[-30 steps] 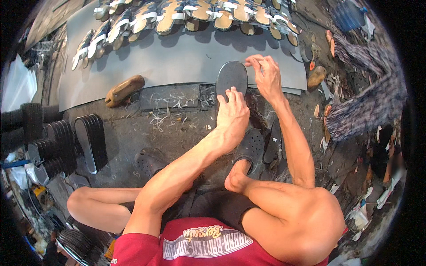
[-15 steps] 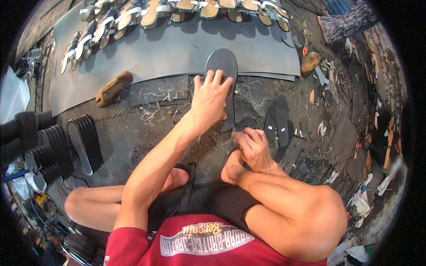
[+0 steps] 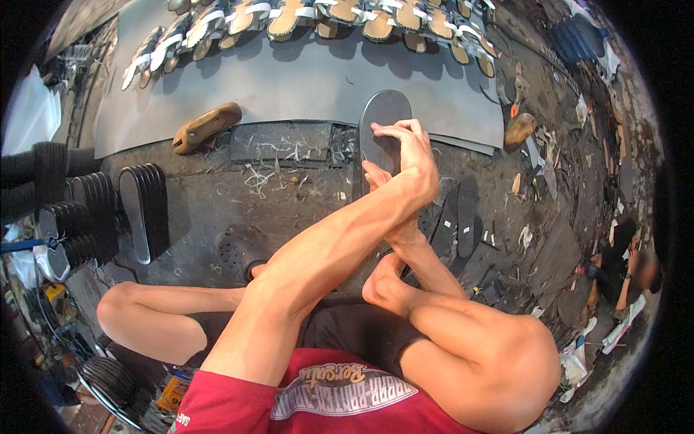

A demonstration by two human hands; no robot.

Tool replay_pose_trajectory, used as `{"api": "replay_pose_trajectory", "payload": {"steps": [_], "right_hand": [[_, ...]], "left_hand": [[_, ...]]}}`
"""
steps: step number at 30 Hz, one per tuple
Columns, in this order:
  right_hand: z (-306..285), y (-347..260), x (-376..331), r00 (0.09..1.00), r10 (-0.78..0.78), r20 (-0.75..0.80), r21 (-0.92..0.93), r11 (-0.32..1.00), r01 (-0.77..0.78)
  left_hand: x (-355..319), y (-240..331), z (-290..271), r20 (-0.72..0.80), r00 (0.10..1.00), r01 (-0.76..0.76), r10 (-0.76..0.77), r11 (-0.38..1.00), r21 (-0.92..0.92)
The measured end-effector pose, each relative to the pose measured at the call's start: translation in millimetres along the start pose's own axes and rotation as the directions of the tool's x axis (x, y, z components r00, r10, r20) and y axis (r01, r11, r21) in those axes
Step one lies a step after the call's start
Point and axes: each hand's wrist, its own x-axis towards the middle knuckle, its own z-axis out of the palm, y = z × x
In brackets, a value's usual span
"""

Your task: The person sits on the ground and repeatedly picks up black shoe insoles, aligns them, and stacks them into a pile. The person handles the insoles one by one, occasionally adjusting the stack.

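Observation:
A black shoe sole point(image 3: 377, 114) lies in front of me, its far end over the edge of a grey sheet point(image 3: 289, 90). My left hand point(image 3: 410, 148) is bent at the wrist above the sole, with fingers stretched leftward and the tips at its surface. Below it, my right hand point(image 3: 378, 176) is also at the sole, mostly covered by my left forearm, which crosses over the right arm. Only some right fingertips show, so its grip is unclear. Several thin black soles point(image 3: 468, 206) lie on the ground right of my hands.
Sandals point(image 3: 289, 22) stand in rows on the sheet's far side. Wooden shoe lasts lie at left point(image 3: 206, 129) and right point(image 3: 520, 129). Stacked soles point(image 3: 141, 210) stand at left, near a black clog point(image 3: 242, 252). Scraps litter the right side, where another person point(image 3: 627, 267) shows.
My left hand has moved right across the sole and turned at the wrist. My right hand has come up from beside my foot to the sole, under the left forearm. The view has shifted slightly.

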Motion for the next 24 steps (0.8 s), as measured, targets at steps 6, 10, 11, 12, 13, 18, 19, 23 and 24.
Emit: {"api": "replay_pose_trajectory", "payload": {"steps": [6, 10, 11, 12, 13, 18, 19, 23, 24], "right_hand": [[-11, 5, -6, 1.000, 0.000, 0.011, -0.083, 0.997, 0.001], [-32, -16, -25, 0.985, 0.030, 0.172, -0.192, 0.981, 0.004], [-42, -27, -31, 0.969, 0.056, 0.242, -0.231, 0.973, 0.002], [-52, -37, -34, 0.965, 0.023, 0.261, -0.235, 0.971, 0.041], [-61, -46, -36, 0.960, 0.004, 0.281, -0.228, 0.972, 0.063], [-79, -45, -53, 0.989, -0.070, 0.128, -0.028, 0.997, 0.074], [-83, -43, -53, 0.992, -0.029, 0.123, -0.030, 0.999, 0.033], [-97, -31, -42, 0.986, 0.138, 0.097, 0.007, 0.990, -0.139], [-98, -30, -37, 0.979, 0.180, 0.100, 0.001, 0.983, -0.181]], "left_hand": [[6, 1, 6, -0.083, 0.993, -0.080, 0.078, 0.997, -0.018], [4, -32, 18, -0.182, 0.962, -0.245, 0.205, 0.940, -0.236], [5, -38, 26, -0.224, 0.955, -0.249, 0.195, 0.937, -0.244], [10, -49, 32, -0.245, 0.936, -0.321, 0.254, 0.900, -0.294], [9, -63, 32, -0.268, 0.912, -0.391, 0.310, 0.856, -0.339], [-6, -87, 42, -0.352, 0.866, -0.475, 0.354, 0.801, -0.363], [-7, -89, 45, -0.362, 0.861, -0.487, 0.358, 0.786, -0.380], [-10, -96, 57, -0.402, 0.840, -0.522, 0.364, 0.744, -0.417], [-12, -97, 60, -0.410, 0.835, -0.530, 0.366, 0.736, -0.422]]}}
